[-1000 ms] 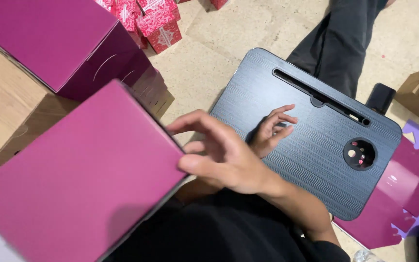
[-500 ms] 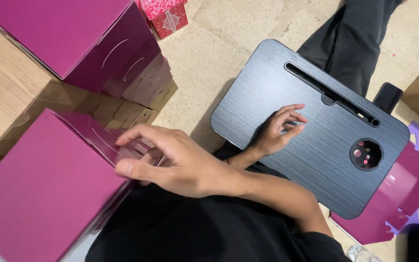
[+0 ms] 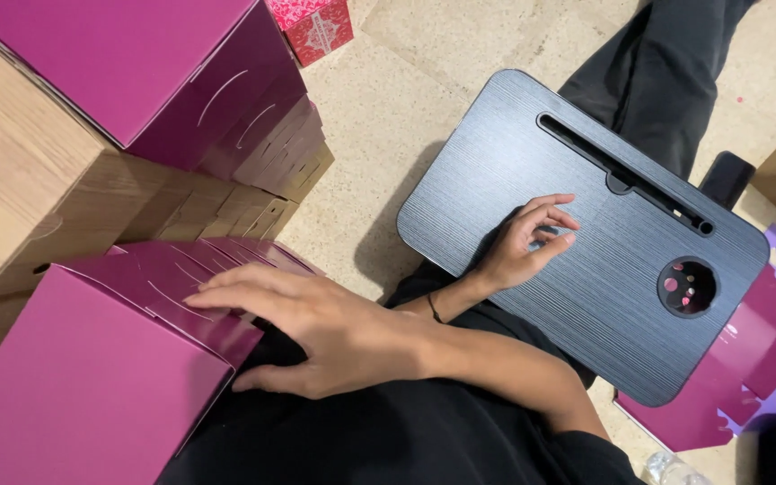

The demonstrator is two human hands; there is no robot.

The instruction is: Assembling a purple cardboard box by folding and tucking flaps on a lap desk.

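Right hand (image 3: 316, 328), fingers spread flat and gripping nothing, lay on the side of the magenta box (image 3: 92, 386) at lower left beside the lap; a second earlier that hand was raised with the box tilted up toward the camera, and the box had since come down against the stack (image 3: 226, 126) of like boxes. Left hand (image 3: 527, 242), loosely curled and empty, fingertips on the dark lap desk (image 3: 586, 180), had barely moved, the flat magenta carton (image 3: 729, 359) under the desk's right edge.
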